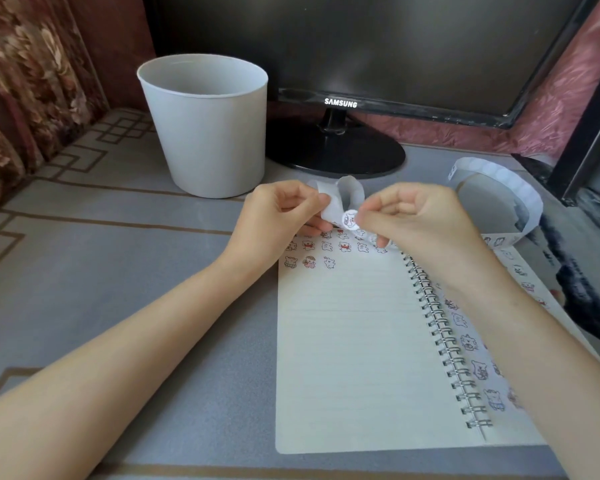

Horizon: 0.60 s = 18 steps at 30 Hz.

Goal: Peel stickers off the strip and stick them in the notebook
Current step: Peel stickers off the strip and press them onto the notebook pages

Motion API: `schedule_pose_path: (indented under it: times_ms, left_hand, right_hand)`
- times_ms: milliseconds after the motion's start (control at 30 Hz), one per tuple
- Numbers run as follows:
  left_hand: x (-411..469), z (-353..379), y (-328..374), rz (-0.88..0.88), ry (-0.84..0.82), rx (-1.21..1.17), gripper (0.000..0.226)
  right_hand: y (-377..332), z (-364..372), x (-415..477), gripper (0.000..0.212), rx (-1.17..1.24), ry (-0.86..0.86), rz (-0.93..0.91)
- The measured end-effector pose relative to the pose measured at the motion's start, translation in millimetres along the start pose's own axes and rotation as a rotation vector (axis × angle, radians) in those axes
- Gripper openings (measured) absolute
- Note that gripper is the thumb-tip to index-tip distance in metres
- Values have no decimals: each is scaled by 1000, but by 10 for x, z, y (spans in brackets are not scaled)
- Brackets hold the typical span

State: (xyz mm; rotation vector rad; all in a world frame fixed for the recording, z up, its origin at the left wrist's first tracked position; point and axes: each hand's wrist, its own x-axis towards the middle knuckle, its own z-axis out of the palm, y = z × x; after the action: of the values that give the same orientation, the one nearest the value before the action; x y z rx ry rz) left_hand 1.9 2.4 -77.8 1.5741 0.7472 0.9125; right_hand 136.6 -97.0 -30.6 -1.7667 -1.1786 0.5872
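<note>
Brown flowered cloth (21,81) fills the corner far to the left of the left hand, and a grey table cover (136,271) with tan line patterns runs under both forearms. Just beyond the left hand, up and to its left, a white plastic bin (205,133) stands upright, its mouth open to the room.

The left hand (278,216) is raised a little above the top edge of the notebook. Its thumb and curled fingers pinch the white strip (340,199), which bends up in a small loop between the two hands. On that strip, right between the hands, sits a round sticker (350,219) with a small cartoon figure. The right hand (420,223) has its thumb and forefinger closed on the sticker's edge, the other fingers tucked in. Whether the sticker is free of the backing I cannot tell.

Beneath the hands lies the open spiral notebook (347,358), flat on the table cover. Rows of little stickers line the top of its left page directly under the fingers, and more run down the page under the right forearm. Behind the hands a dark monitor (361,46) stands on a round black foot (336,157).

Past the right hand the strip carries on, curling in a wide loose ring on the table near the notebook's upper right corner. Pink crinkled fabric (561,98) shows beyond it, further right.
</note>
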Motion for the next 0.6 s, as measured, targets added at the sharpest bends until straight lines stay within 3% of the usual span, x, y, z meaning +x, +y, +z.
schedule_pose_path:
  times_ms: [200, 600]
  left_hand:
    - [13, -1, -26, -23, 13, 42, 16]
    - [20, -5, -37, -31, 29, 51, 16]
  right_hand:
    - [128, -58, -38, 8, -69, -104, 152]
    - [186, 44, -60, 7, -33, -124, 139]
